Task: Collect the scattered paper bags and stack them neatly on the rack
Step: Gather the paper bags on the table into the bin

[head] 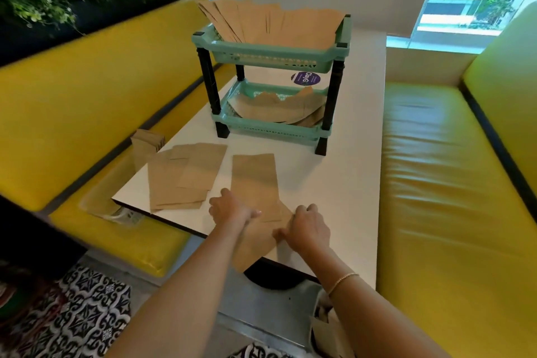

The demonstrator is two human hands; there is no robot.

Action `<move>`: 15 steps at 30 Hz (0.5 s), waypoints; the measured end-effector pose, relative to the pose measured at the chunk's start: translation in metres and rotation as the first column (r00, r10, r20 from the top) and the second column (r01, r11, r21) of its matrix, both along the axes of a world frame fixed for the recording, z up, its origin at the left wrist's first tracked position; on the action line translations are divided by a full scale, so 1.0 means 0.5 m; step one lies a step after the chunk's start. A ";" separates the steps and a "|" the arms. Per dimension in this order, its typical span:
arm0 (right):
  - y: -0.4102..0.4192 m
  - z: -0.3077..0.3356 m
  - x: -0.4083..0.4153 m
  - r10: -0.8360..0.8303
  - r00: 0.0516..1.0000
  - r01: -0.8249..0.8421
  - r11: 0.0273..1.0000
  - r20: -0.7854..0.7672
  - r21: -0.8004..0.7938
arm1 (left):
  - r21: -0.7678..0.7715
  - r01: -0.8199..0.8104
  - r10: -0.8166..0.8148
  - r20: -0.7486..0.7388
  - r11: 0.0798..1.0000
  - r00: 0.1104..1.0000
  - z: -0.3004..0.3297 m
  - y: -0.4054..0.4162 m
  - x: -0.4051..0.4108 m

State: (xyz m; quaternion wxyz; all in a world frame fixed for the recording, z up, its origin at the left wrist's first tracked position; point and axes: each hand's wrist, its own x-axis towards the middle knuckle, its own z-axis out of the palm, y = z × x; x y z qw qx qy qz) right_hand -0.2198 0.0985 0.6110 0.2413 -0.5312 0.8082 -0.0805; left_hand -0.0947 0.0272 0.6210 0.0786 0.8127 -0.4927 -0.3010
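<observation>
Both hands work at the near edge of the white bench (334, 171). The left hand (229, 208) and the right hand (309, 227) rest with fingers curled down onto a flat brown paper bag (255, 238) whose near corner juts off the bench edge. Each grip looks part-closed, pressing or pinching the paper; whether the fingers have got under it I cannot tell.

To do this well, I judge the bag should be slid off the edge so a thumb gets beneath, then squared against the long bag (253, 180) lying just beyond it before lifting both together.

A loose overlapping pile of bags (183, 177) lies to the left, and a folded bundle (146, 142) stands at the far-left bench edge.

The rack (270, 52) stands further off: mint plastic trays with slotted walls on black posts. Bags fan untidily out of its top tray (261, 23) and lie curled in the lower tray (276, 107).

The paper is thin, matte, creased kraft; the bench is smooth and glossy, so sheets should slip easily.
</observation>
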 end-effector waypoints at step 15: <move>0.019 0.032 -0.151 -0.283 0.903 0.285 0.958 0.324 0.040 | -0.080 0.153 -0.170 -0.315 0.985 0.934 0.025 0.008 -0.002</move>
